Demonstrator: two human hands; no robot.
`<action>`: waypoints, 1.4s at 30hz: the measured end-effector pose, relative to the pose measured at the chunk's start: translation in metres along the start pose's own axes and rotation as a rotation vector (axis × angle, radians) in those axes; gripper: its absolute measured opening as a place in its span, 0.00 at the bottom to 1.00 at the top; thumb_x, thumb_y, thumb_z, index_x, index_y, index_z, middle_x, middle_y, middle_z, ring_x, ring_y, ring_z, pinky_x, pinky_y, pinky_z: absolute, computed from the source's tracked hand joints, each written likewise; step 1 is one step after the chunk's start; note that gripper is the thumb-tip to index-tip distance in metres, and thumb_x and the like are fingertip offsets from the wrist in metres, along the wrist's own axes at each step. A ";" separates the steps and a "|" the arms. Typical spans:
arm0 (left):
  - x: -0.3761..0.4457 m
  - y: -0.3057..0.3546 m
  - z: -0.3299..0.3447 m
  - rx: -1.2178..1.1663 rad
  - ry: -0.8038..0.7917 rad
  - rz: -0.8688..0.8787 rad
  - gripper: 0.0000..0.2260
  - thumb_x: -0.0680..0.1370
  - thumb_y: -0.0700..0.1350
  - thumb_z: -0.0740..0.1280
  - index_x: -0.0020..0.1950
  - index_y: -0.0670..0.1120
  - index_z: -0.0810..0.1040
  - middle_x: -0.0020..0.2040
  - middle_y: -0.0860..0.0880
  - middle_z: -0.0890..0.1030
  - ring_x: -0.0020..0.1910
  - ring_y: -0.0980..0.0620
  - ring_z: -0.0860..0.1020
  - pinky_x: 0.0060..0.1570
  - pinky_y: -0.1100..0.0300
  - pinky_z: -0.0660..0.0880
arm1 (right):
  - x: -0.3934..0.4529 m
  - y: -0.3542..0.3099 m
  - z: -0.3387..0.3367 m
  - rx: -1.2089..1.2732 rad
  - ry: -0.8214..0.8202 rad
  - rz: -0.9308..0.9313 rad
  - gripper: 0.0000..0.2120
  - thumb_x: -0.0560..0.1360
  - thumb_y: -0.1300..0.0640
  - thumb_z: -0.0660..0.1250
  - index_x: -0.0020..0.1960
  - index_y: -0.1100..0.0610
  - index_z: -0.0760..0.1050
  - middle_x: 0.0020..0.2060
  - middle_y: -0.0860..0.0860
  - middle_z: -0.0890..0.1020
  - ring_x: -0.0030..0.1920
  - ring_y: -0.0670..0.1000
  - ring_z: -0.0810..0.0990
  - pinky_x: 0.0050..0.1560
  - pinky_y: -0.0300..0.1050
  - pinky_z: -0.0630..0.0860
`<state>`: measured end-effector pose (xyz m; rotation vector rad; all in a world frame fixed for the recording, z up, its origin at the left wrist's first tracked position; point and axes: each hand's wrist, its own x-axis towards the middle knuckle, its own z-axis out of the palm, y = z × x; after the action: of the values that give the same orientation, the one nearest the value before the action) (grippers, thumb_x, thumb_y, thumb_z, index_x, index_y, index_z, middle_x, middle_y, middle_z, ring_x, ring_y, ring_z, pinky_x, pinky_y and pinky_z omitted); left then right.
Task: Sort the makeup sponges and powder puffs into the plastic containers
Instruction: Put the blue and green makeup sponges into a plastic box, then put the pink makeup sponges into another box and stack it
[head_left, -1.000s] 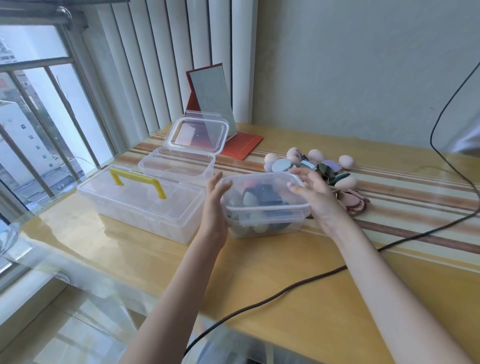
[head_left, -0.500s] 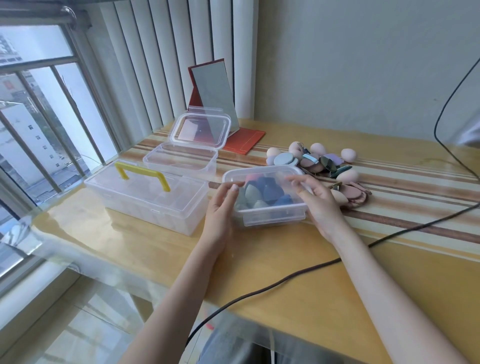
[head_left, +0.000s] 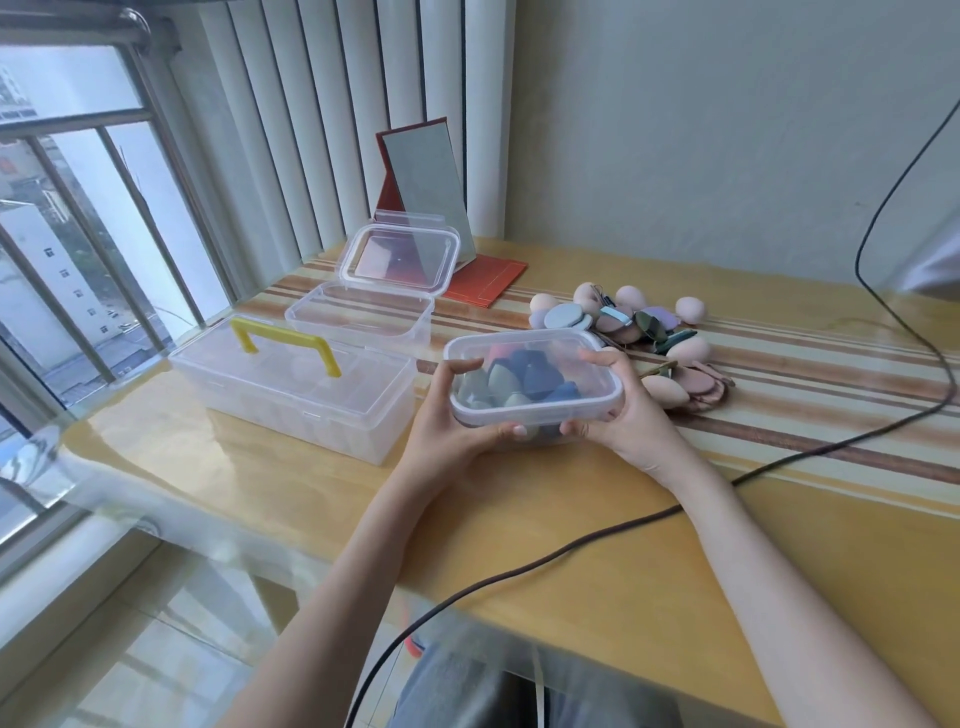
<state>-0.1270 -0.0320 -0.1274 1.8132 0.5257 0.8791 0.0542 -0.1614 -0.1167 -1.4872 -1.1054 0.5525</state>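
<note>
Two bare hands grip one small lidded clear plastic container (head_left: 535, 384) of blue, grey and red sponges, raised above the near part of the yellow wooden table (head_left: 597, 545). Left hand (head_left: 452, 421) clasps its left end, right hand (head_left: 623, 410) its right end, fingers curled over the lid, thumbs at the near wall. Left stands a closed clear box with yellow handle (head_left: 291, 384); beyond it an open empty clear box (head_left: 363, 322). Loose pink sponges and round puffs (head_left: 623, 327) lie far right, just beside the held container.

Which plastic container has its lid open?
The small empty container behind the yellow-handled box; its lid stands upright, the others are shut.
</note>
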 end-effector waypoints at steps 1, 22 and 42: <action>-0.001 0.002 0.000 -0.004 0.011 0.005 0.34 0.59 0.54 0.81 0.60 0.50 0.70 0.54 0.67 0.73 0.53 0.73 0.72 0.47 0.78 0.69 | 0.000 -0.002 0.000 -0.002 0.002 0.008 0.34 0.65 0.65 0.77 0.65 0.51 0.65 0.68 0.53 0.66 0.64 0.46 0.72 0.59 0.44 0.76; 0.110 0.066 0.233 -0.082 -0.418 0.028 0.37 0.65 0.45 0.80 0.66 0.45 0.62 0.58 0.46 0.76 0.55 0.50 0.77 0.54 0.57 0.77 | -0.026 0.018 -0.206 -0.047 0.867 0.241 0.19 0.81 0.47 0.55 0.71 0.48 0.65 0.62 0.44 0.70 0.61 0.45 0.68 0.57 0.41 0.62; 0.109 0.066 0.246 0.412 -0.546 0.198 0.40 0.75 0.42 0.69 0.78 0.41 0.45 0.79 0.43 0.45 0.77 0.50 0.44 0.70 0.65 0.46 | -0.019 0.017 -0.190 -1.017 0.764 -0.090 0.17 0.78 0.69 0.57 0.65 0.63 0.73 0.69 0.60 0.71 0.72 0.61 0.65 0.72 0.53 0.57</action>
<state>0.1288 -0.1293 -0.0863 2.4012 0.1821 0.3783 0.2096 -0.2715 -0.0906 -2.1996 -0.8194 -0.7409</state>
